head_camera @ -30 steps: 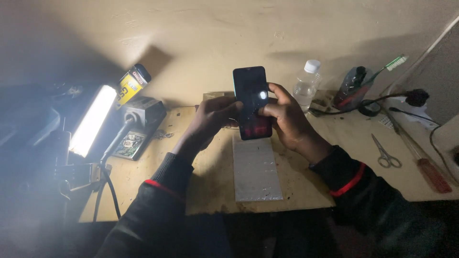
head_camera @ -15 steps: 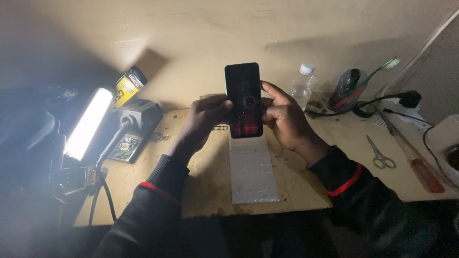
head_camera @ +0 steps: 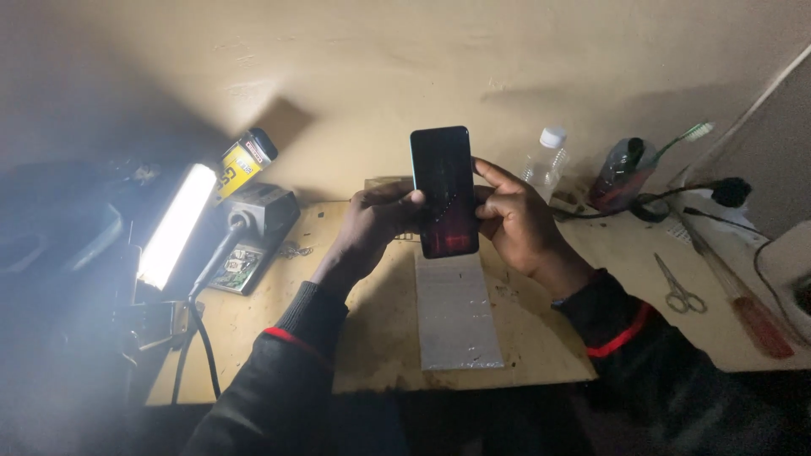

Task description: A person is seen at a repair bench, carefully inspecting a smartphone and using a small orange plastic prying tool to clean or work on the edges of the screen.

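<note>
A dark smartphone (head_camera: 443,190) stands upright above the wooden worktop (head_camera: 355,338), its black screen facing me with a faint red glow near the bottom. My left hand (head_camera: 372,228) grips its left edge and my right hand (head_camera: 515,219) grips its right edge, fingers wrapped behind it. Below the phone a grey rectangular mat (head_camera: 456,308) lies flat on the worktop. Both arms wear dark sleeves with red cuffs.
A bright bar lamp (head_camera: 173,224) glares at left, beside a grey box unit (head_camera: 262,211) and a yellow can (head_camera: 241,160). A clear bottle (head_camera: 541,165), a dark bottle (head_camera: 621,173), black cables (head_camera: 676,198), scissors (head_camera: 676,287) and a red-handled screwdriver (head_camera: 752,312) lie at right.
The phone has been raised slightly and tilted more upright between both hands, and a bright reflection on its screen is gone. My view has shifted a little.
</note>
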